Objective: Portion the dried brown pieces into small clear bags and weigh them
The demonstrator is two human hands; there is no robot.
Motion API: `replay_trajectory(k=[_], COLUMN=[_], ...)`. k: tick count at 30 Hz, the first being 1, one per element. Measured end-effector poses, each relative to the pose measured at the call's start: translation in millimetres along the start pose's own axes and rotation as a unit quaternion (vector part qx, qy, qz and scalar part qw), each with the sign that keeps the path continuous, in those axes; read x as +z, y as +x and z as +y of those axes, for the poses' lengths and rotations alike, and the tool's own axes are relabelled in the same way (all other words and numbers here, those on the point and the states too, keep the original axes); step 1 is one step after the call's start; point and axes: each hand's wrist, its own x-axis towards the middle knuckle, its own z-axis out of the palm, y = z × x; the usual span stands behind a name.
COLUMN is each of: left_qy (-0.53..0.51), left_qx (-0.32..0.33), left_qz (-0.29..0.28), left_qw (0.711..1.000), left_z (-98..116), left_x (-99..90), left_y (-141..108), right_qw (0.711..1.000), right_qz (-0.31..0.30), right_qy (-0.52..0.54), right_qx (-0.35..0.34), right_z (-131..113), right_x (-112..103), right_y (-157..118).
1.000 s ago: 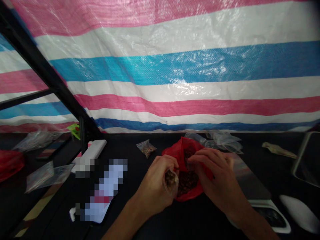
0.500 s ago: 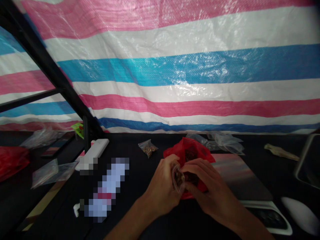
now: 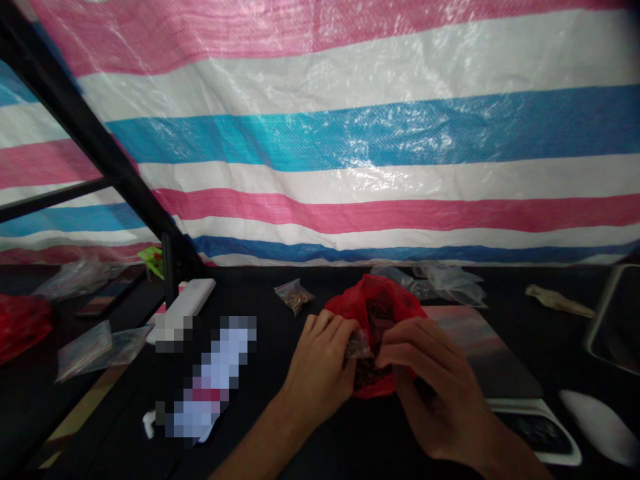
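A red plastic bag (image 3: 350,299) with its mouth open holds many small brown pieces (image 3: 381,310). My left hand (image 3: 323,360) is closed on a small clear plastic bag (image 3: 358,345) at the red bag's left side. Over the right part of the red bag is my right hand (image 3: 433,380), fingers bent and close together; what it holds, if anything, is too small to tell. Farther back and to the left, a small filled zip bag (image 3: 295,296) lies on the black table (image 3: 280,337).
Right of the red bag sits a scale with a metal plate (image 3: 480,347), beside a white mouse (image 3: 595,423). Clear bags (image 3: 445,283) lie behind it. A white power strip (image 3: 193,300), a blurred pale object (image 3: 215,380) and a black frame post (image 3: 170,267) stand left.
My right hand has moved off the small clear bag toward the right. My left hand has turned, tilting the small bag so that its mouth no longer faces the camera.
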Motion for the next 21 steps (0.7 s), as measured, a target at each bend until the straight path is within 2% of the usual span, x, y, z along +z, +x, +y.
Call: replay_trajectory(k=[3,6,8,11,13,18,19,21], left_qy=[0.051,0.104,0.134,0.132,0.131,0.167,0.163,0.137], left_qx=[0.011,-0.004,-0.023,-0.030,-0.029,-0.046,-0.045,-0.039], left_qz=[-0.047,-0.065,-0.058,-0.040,-0.037,-0.064,-0.065,-0.057], left_qw=[0.998,0.992,0.989,0.990,0.990,0.983,0.983,0.988], left_z=[-3,-6,-6,-3,-2,-7,-7,-6], left_x=[0.3,-1.0,-2.7,-3.0,0.2,11.2,11.2,8.3], left_y=[1,2,1,0,-1,0,0,-2], right_qw=[0.997,0.994,0.992,0.993,0.994,0.987,0.988,0.996], right_qz=[-0.056,-0.015,0.007,0.014,0.015,0.012,0.012,0.013], right_qy=[0.005,-0.080,-0.114,-0.113,-0.101,-0.062,-0.055,-0.052], right_qx=[-0.048,-0.071,-0.062,0.007,0.023,-0.149,-0.145,-0.072], right_z=[-22,-38,-40,-38,-36,-40,-41,-41], right_x=[19,44,53,54,54,61,61,57], right_y=[0,-5,-8,-12,-13,-9,-8,-5])
